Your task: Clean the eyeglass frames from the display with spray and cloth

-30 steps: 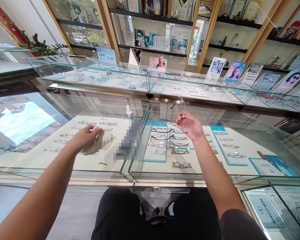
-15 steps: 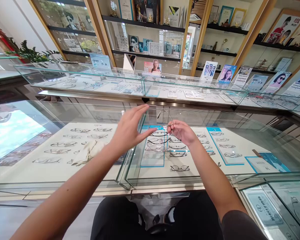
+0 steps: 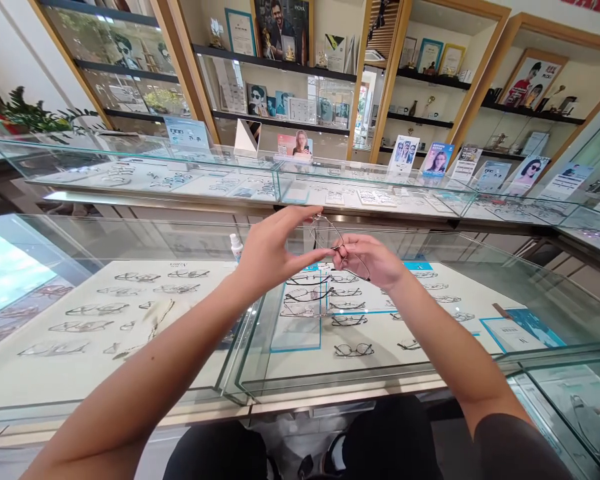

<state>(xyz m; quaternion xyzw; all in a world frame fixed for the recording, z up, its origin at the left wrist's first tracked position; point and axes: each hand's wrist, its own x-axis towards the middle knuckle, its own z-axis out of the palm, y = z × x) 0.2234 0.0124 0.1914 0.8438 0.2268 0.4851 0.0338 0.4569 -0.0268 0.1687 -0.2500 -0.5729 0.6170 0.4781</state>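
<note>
A pair of thin wire-rimmed eyeglasses (image 3: 342,233) is held up above the glass counter. My right hand (image 3: 370,260) pinches its frame near the middle with thumb and fingertips. From the other side, my left hand (image 3: 273,247) spans one lens rim, index fingertip at the upper end and thumb by the right fingertips; both appear to touch the frame. Fingers partly hide the glasses. Below, inside the showcase, lie several rows of eyeglasses, with one dark-rimmed pair (image 3: 354,349) nearest the front.
The glass showcase edge (image 3: 330,383) runs in front of my knees. A white spray bottle (image 3: 236,247) stands beyond my left wrist. Farther back is a second glass display counter (image 3: 205,193) with standing cards, before shelves of frames and trophies.
My left hand has moved right and its fingertips have reached the eyeglasses. The right hand keeps its pinch while the glasses have tilted slightly. The camera view has shifted.
</note>
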